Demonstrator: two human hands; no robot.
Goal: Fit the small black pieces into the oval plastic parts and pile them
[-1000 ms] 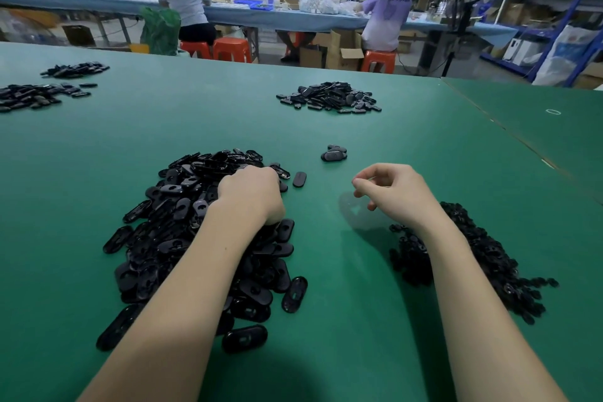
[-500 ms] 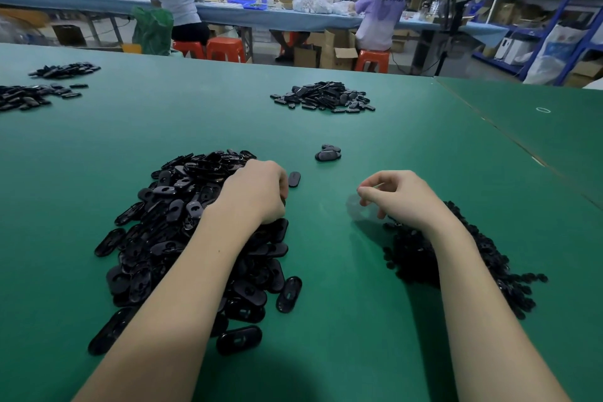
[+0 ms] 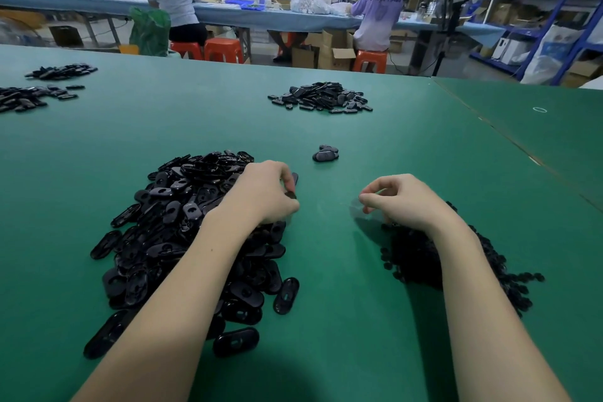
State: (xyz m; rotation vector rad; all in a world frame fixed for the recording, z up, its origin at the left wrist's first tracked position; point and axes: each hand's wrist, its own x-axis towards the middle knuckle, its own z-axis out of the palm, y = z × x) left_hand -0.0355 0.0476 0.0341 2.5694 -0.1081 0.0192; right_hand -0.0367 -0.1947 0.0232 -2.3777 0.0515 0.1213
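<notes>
A big heap of black oval plastic parts (image 3: 176, 225) lies on the green table (image 3: 342, 271) at centre left. My left hand (image 3: 261, 192) rests on the heap's right edge, its fingers curled round one oval part (image 3: 290, 195). Another oval part (image 3: 295, 177) lies just behind the fingers. To the right is a heap of small black pieces (image 3: 421, 258). Above its near-left edge hovers my right hand (image 3: 401, 202), thumb and forefinger pinched together on a small black piece too tiny to make out. A few fitted ovals (image 3: 325, 153) sit in a small pile ahead.
A further pile of oval parts (image 3: 321, 98) lies mid-table, and two more piles (image 3: 23, 98) lie at the far left. A seam (image 3: 509, 140) splits the table on the right. People sit at a long bench (image 3: 261, 18) behind, with blue shelving at the right.
My left hand has drawn back from the top of the oval heap to its right edge and now has one oval part in its fingers. My right hand has barely moved.
</notes>
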